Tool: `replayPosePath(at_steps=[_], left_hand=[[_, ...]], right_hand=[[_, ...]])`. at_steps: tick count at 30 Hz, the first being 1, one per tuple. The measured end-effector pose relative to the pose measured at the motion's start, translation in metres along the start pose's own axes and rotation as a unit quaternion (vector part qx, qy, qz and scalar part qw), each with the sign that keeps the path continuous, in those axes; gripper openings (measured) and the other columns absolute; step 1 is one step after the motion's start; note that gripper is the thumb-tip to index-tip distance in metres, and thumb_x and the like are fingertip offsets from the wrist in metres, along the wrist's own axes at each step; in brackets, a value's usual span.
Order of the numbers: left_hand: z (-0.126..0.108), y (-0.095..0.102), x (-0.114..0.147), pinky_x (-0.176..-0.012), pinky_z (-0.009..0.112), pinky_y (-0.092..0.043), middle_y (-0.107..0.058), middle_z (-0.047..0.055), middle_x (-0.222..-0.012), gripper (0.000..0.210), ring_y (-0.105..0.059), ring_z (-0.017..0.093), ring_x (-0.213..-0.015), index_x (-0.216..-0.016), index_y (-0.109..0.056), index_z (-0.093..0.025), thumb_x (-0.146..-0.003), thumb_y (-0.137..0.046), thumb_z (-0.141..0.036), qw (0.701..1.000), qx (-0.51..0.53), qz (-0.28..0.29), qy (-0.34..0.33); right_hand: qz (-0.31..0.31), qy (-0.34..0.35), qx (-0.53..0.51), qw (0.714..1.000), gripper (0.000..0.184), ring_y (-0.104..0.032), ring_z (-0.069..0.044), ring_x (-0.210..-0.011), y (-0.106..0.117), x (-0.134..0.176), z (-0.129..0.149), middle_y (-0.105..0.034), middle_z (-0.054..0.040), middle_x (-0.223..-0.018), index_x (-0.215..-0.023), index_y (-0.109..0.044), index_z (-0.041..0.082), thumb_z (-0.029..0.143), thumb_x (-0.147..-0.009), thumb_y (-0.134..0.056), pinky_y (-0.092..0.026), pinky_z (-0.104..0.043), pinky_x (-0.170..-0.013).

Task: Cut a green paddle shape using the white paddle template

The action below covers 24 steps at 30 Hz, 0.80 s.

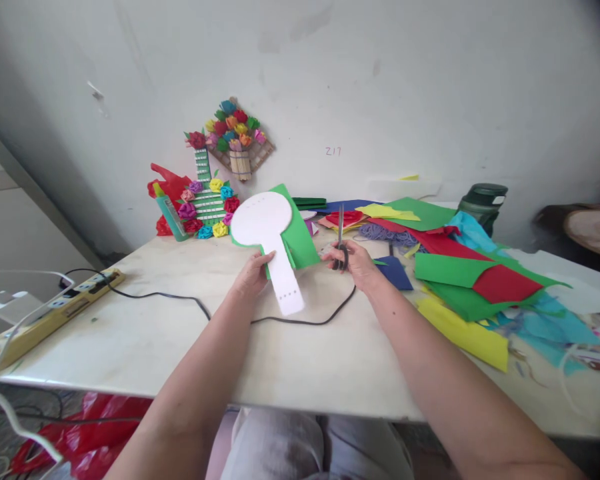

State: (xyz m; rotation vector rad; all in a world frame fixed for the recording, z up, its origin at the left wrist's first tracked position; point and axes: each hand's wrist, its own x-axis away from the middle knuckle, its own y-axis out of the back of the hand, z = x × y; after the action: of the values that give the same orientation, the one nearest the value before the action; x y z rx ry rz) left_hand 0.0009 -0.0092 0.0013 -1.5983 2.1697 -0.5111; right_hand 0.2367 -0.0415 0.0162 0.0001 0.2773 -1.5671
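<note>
My left hand (254,272) grips a white card cutout (263,222) together with a sheet of green paper (300,233) behind it. The cutout has a rounded top and a straight strip below, with small holes near both ends. Part of the green sheet's edge follows the rounded outline, and a slit shows beside the strip. In my right hand (354,263) is a pair of scissors (341,230), fingers in the black handles and blades pointing up. The blades are apart from the paper, to its right.
A green glue bottle (171,215) and a guitar-shaped craft with paper flowers (209,193) stand at the back left. Coloured paper (460,333) lies piled at right, near a dark green bottle (481,203). A black cable (310,321) crosses the table from a power strip (60,310).
</note>
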Motion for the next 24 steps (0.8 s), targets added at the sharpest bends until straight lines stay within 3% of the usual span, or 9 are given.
replayPosePath(at_steps=[4, 10, 16, 20, 24], left_hand=[[-0.001, -0.003, 0.005, -0.060, 0.031, -0.055, -0.069, 0.015, -0.082, 0.038, -0.067, 0.024, -0.068, -0.106, -0.055, -0.005, -0.068, -0.057, -0.012, 0.993, -0.034, 0.078, 0.079], [0.000, -0.005, 0.003, -0.058, 0.032, -0.055, -0.069, 0.015, -0.082, 0.042, -0.067, 0.025, -0.069, -0.107, -0.054, -0.008, -0.066, -0.059, -0.013, 0.990, -0.051, 0.099, 0.086], [0.006, -0.008, 0.004, -0.071, 0.034, -0.054, -0.069, 0.014, -0.090, 0.034, -0.066, 0.023, -0.075, -0.101, -0.057, -0.009, -0.068, -0.063, -0.014, 0.994, -0.055, 0.087, 0.034], [0.005, -0.006, 0.004, -0.071, 0.036, -0.054, -0.069, 0.013, -0.088, 0.038, -0.066, 0.023, -0.074, -0.105, -0.055, -0.010, -0.068, -0.062, -0.014, 0.993, -0.048, 0.096, 0.044], [0.002, -0.005, 0.005, -0.064, 0.035, -0.055, -0.069, 0.014, -0.085, 0.043, -0.066, 0.026, -0.074, -0.110, -0.052, -0.011, -0.068, -0.060, -0.011, 0.985, -0.044, 0.142, 0.091]], right_hand=[[-0.082, -0.010, -0.041, 0.996, 0.039, -0.058, -0.012, -0.045, 0.003, -0.006, -0.003, -0.066, -0.0028, -0.064, -0.081, -0.050, 0.018, 0.040, -0.058, -0.072, -0.027, -0.016, -0.031], [-0.124, -0.017, -0.046, 0.991, 0.038, -0.055, -0.010, -0.041, 0.001, -0.004, -0.001, -0.064, -0.0024, -0.059, -0.076, -0.050, 0.017, 0.044, -0.059, -0.072, -0.025, -0.016, -0.028], [-0.064, -0.025, 0.004, 0.998, 0.043, -0.053, -0.008, -0.039, -0.011, 0.000, -0.009, -0.057, 0.0035, -0.053, -0.082, -0.054, 0.016, 0.036, -0.051, -0.078, -0.021, -0.015, -0.028], [-0.028, -0.030, 0.017, 0.999, 0.040, -0.048, -0.006, -0.035, -0.013, 0.001, -0.007, -0.054, 0.0049, -0.049, -0.079, -0.057, 0.015, 0.034, -0.051, -0.077, -0.022, -0.015, -0.029], [-0.145, 0.002, -0.032, 0.989, 0.037, -0.046, -0.005, -0.035, -0.009, -0.001, 0.002, -0.060, 0.0013, -0.056, -0.076, -0.054, 0.015, 0.036, -0.055, -0.075, -0.020, -0.014, -0.027]])
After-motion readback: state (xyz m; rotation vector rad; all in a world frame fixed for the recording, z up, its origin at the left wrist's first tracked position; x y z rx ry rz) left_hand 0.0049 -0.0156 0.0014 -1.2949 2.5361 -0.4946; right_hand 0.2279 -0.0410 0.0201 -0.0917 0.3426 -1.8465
